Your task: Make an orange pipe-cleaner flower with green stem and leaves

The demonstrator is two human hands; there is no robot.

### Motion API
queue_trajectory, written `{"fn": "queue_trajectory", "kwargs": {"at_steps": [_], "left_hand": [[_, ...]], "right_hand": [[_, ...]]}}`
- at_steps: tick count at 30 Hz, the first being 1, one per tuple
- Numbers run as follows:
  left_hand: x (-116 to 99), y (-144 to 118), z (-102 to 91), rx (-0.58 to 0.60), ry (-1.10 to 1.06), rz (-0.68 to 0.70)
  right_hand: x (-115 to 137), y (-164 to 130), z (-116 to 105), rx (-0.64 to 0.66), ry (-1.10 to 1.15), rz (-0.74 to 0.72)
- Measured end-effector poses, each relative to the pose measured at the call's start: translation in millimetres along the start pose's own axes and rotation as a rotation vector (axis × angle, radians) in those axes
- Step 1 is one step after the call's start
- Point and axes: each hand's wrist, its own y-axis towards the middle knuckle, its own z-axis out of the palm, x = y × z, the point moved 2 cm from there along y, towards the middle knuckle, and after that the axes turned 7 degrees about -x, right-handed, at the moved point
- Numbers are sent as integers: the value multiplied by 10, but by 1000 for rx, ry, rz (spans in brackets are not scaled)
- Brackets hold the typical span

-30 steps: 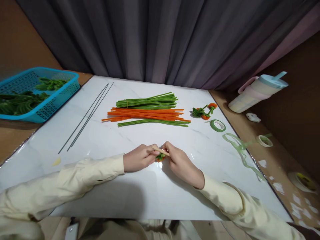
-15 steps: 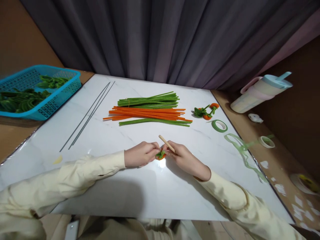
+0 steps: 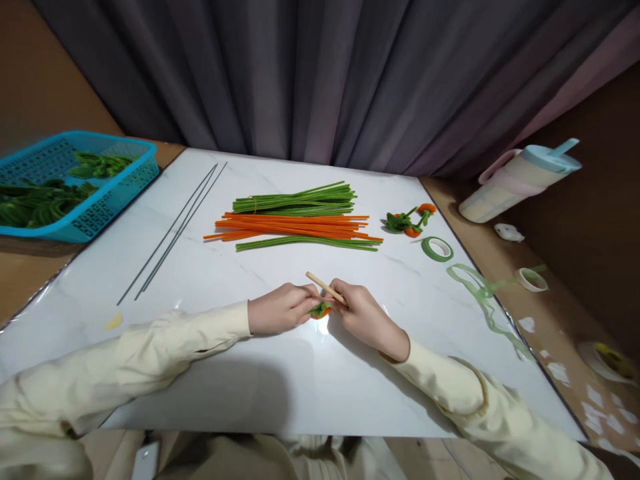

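Observation:
My left hand (image 3: 283, 309) is closed, its fingertips pinching a small green and orange pipe-cleaner flower (image 3: 320, 311) just above the table. My right hand (image 3: 364, 313) grips a light wooden stick (image 3: 323, 285), which slants up to the left over the flower. The right fingertips also meet the flower, close to the left ones, and hide part of it. Beyond the hands lie orange pipe cleaners (image 3: 300, 227), with a green bundle (image 3: 295, 200) behind and a few green pipe cleaners (image 3: 305, 245) in front.
Finished-looking orange and green pieces (image 3: 410, 221), a green tape roll (image 3: 437, 249) and loose green tape (image 3: 483, 293) lie on the right. Farther right stands a tumbler (image 3: 517, 181). Thin dark wires (image 3: 173, 233) and a blue basket (image 3: 120, 193) are on the left.
My right hand has shifted slightly left, and the wooden stick's tip has moved left with it, over the flower. My left hand has stayed nearly still. The whole view has drifted slightly.

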Motion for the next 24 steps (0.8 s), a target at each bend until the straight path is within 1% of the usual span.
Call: {"fn": "queue_trajectory", "kwargs": {"at_steps": [2,4,8,12,14,18,21,24], "left_hand": [[2,-10,4,46,-121,-121],[-9,-22,3,95,-231,-217],[-42,-22,-24,112,-291,-251],[-39,-19,-30,121,-301,-251],[-26,-22,-24,124,-297,-241],[0,-20,-11,121,-309,-227],[20,0,-5,126,-388,-292],[37,37,-21,114,-552,-394]], "right_hand": [[-18,11,-10,16,58,4],[-41,30,-26,64,158,24],[-73,65,-71,159,307,94],[-75,73,-83,187,355,115],[-68,67,-68,162,308,97],[-34,44,-24,72,143,38],[1,26,-25,6,49,-13],[34,-4,-84,-130,30,-122]]}}
